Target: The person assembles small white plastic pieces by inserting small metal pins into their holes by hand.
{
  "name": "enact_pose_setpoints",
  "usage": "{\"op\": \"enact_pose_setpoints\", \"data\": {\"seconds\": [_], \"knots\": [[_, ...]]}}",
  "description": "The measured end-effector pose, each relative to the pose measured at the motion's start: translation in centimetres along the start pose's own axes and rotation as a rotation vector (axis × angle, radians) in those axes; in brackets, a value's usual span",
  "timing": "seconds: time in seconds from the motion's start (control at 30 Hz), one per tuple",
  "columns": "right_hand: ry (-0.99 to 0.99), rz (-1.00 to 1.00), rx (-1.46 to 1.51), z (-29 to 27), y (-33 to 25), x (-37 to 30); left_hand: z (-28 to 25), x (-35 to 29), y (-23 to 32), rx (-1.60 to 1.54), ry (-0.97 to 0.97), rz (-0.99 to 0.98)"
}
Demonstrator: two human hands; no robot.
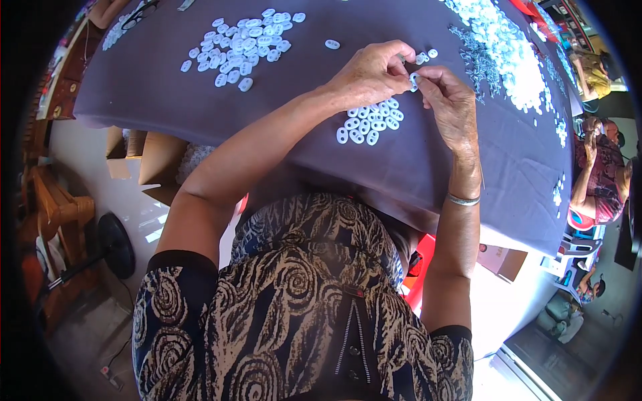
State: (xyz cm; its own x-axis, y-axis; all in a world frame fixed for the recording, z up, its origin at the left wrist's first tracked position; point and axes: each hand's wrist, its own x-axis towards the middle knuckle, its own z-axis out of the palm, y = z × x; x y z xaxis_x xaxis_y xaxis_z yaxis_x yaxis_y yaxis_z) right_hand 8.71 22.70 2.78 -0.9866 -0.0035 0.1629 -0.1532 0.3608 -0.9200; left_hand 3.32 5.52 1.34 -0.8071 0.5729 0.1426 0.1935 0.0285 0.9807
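At nine o'clock, a black round base stood on the pale floor. A little above it was an open cardboard box. A dark purplish cloth covered the table, and at eleven o'clock a loose pile of white two-hole pieces was lying on it. Near one o'clock, the left hand was closed, its fingertips at one small white piece. The right hand, at two o'clock, pinched this same piece. Beyond was a bright heap; at three o'clock, people were sitting.
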Motion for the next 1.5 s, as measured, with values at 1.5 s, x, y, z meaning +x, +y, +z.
{"op": "enact_pose_setpoints", "data": {"seconds": [1.5], "knots": [[0.013,-0.443,-0.613,1.4,-1.2,-0.6,-0.9,0.2,0.6,-0.059,-0.139,0.025]]}}
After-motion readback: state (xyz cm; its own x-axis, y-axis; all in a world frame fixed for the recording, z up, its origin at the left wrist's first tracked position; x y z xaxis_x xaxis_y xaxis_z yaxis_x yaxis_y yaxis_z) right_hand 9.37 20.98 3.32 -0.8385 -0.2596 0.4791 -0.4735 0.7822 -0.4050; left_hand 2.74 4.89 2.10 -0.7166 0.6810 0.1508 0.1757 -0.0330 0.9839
